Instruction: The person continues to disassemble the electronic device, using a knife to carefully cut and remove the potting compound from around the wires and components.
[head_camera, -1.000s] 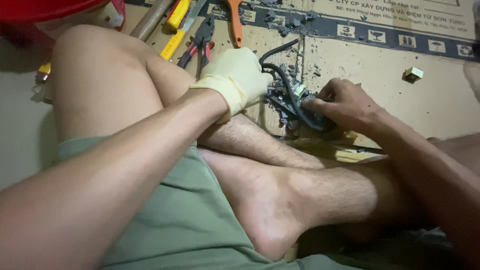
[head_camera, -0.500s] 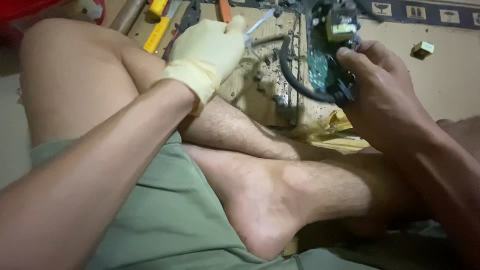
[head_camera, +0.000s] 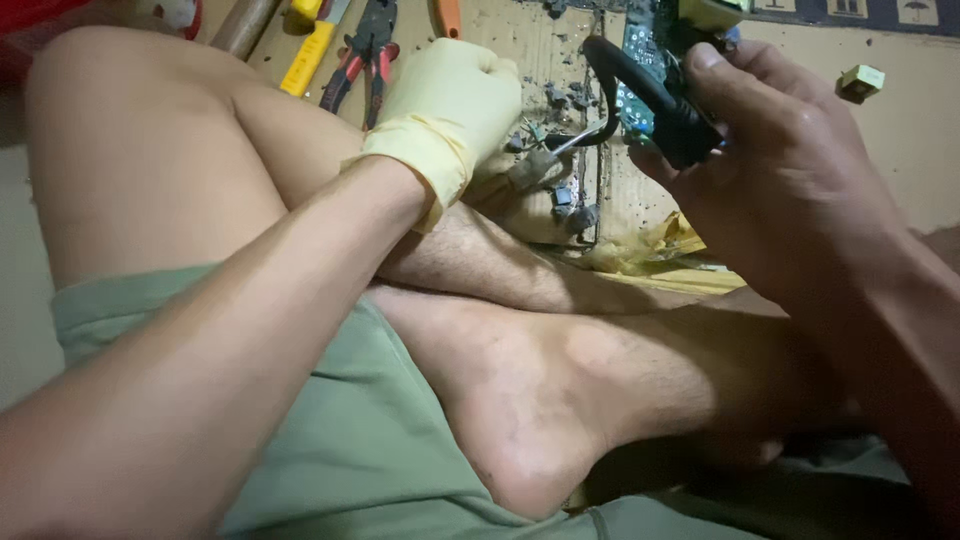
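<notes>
My left hand (head_camera: 450, 115), in a pale yellow glove, is closed around a small tool whose thin metal tip (head_camera: 575, 140) points right toward a circuit board. My bare right hand (head_camera: 770, 150) grips that green circuit board (head_camera: 640, 45) together with its thick black cable (head_camera: 650, 90), lifted above the floor near the top edge of the view. The board's upper part is cut off by the frame. I sit cross-legged, with my bare legs and foot (head_camera: 540, 400) under both hands.
Cardboard (head_camera: 530, 40) on the floor carries small dark debris and loose components (head_camera: 565, 205). Red-handled pliers (head_camera: 365, 50), a yellow-handled tool (head_camera: 310, 55) and a wooden handle (head_camera: 240, 25) lie at the top left. A small pale block (head_camera: 862, 80) sits at the upper right.
My right hand has lifted the board and cable off the cardboard, up and closer to the camera. My gloved left hand moved left and now holds the tool tip toward the board.
</notes>
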